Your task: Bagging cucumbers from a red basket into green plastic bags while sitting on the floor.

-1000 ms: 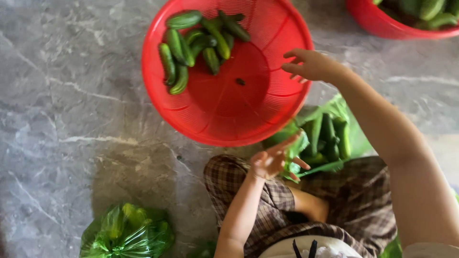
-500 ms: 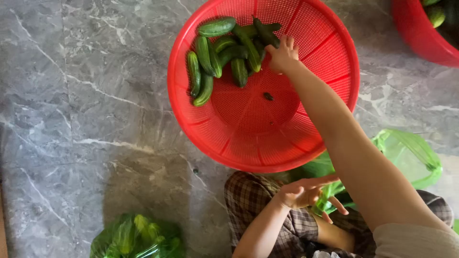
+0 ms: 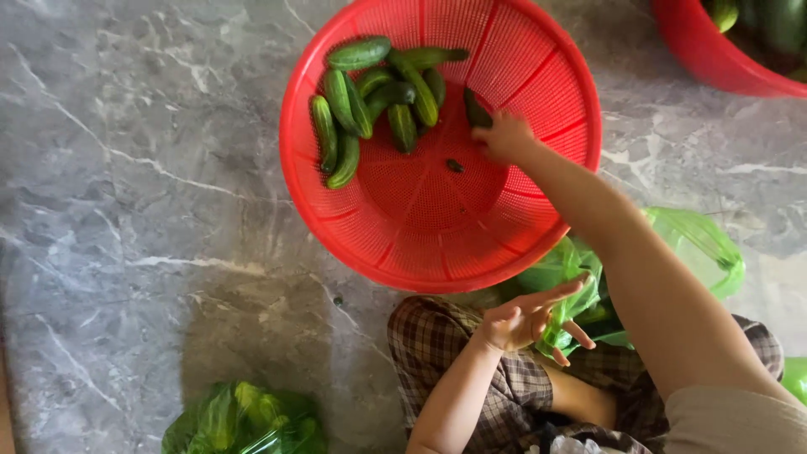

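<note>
On a grey marbled floor [image 3: 126,210], a red perforated basket [image 3: 420,244] fills the upper centre of the frame, where the right hand [image 3: 504,137] pinches a dark cucumber [image 3: 477,109] beside the cucumber pile [image 3: 374,101], while the left hand [image 3: 525,318], fingers spread, touches a green plastic bag [image 3: 698,244] at lower right.

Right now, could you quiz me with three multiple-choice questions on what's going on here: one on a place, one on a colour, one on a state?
1. Where do the cucumbers lie?
A. In the basket's far-left part
B. On the floor
C. On the lap

2. What colour is the basket?
A. Blue
B. Red
C. White

3. How is the left hand?
A. Clenched in a fist
B. Flat on the floor
C. Open, fingers spread, at the green bag

Key: 1 A, they pile there; 2 B, red mesh throughout; 3 C, fingers spread. The right hand holds a cucumber in the basket.
</note>
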